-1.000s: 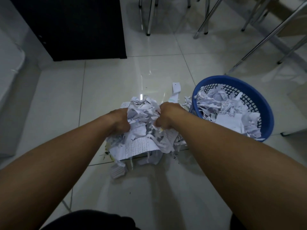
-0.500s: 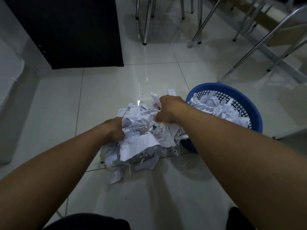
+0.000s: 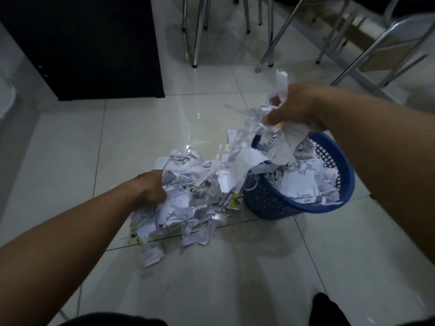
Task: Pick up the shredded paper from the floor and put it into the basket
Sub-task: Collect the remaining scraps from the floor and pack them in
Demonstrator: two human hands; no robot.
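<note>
The floor (image 3: 235, 290) is made of pale glossy tiles with thin dark joints, and the room is dim. A black cabinet (image 3: 82, 43) stands at the far left, and several metal chair legs (image 3: 195, 31) stand at the far side and to the far right. The blue basket (image 3: 270, 205) stands on the floor to the right of the middle, tilted a little, and it is already about full of white paper pieces. The shredded paper (image 3: 188, 196) that is left lies in a heap on the floor, just beside the basket on its left and touching its wall. In front of the heap the tiles are free, and to the left there is also open floor up to the cabinet. The left hand (image 3: 153, 191) is closed on the left side of the heap, low at the floor. The right hand (image 3: 294, 107) is closed around a bunch of paper (image 3: 263, 121) and holds it in the air above the far rim of the basket, with strips hanging down from it. Half a second ago both hands were down at the heap; since then the right hand has lifted and moved to the right over the basket, while the left hand stayed at the heap.
</note>
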